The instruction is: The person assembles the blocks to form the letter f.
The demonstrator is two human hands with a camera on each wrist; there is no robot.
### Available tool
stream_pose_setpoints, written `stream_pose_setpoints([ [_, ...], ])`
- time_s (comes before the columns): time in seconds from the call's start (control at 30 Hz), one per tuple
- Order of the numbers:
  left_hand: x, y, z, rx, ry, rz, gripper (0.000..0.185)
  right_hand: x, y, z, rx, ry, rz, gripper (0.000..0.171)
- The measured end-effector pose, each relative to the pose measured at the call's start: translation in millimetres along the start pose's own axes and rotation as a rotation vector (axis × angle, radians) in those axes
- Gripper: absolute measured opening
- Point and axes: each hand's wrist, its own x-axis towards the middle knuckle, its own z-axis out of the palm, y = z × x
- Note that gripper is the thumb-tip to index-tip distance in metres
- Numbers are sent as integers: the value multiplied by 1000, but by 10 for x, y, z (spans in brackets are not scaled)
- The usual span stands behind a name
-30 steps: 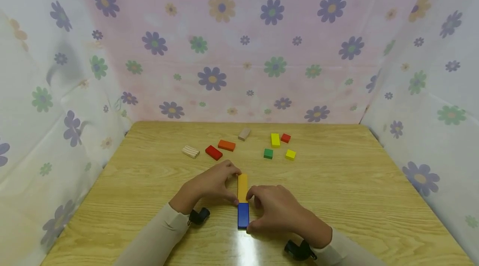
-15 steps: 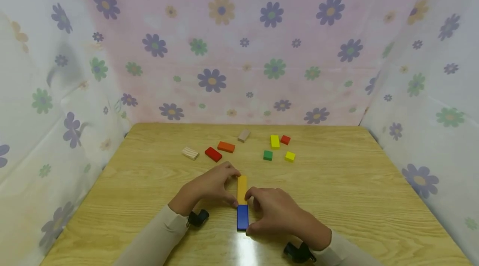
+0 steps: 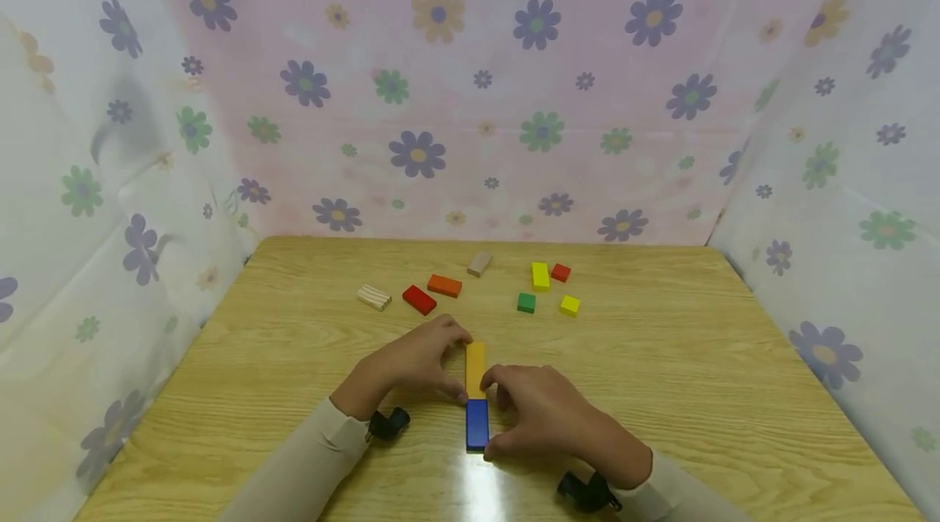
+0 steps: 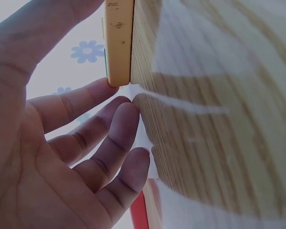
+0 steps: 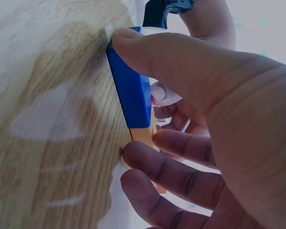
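Observation:
A yellow-orange block (image 3: 476, 364) and a blue block (image 3: 477, 424) lie flat, end to end, in one line on the table's near middle. My left hand (image 3: 411, 360) holds the yellow-orange block from the left, index finger at its far end and thumb by the joint between the blocks. In the left wrist view, the other fingers curl loosely beside the tabletop. From the right, my right hand (image 3: 547, 412) grips the blue block, thumb on its near end. Its index fingertip touches the yellow-orange block's side just past the joint, as the right wrist view shows.
Farther back lie a striped wooden block (image 3: 374, 298), a red block (image 3: 419, 299), an orange block (image 3: 445, 286) and a plain wooden block (image 3: 480, 264). To the right are a yellow block (image 3: 540, 276), a small red one (image 3: 561, 272), a green one (image 3: 526, 303) and a small yellow one (image 3: 569, 306).

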Motion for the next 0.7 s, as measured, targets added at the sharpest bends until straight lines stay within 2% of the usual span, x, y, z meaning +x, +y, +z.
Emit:
stream_pose_setpoints([
  [0.37, -23, 13, 14, 6, 1, 2, 82, 8, -10, 8, -2, -21, 7, 72],
  [0.7, -17, 8, 21, 24, -7, 16, 84, -4, -15, 9, -24, -7, -4, 72],
])
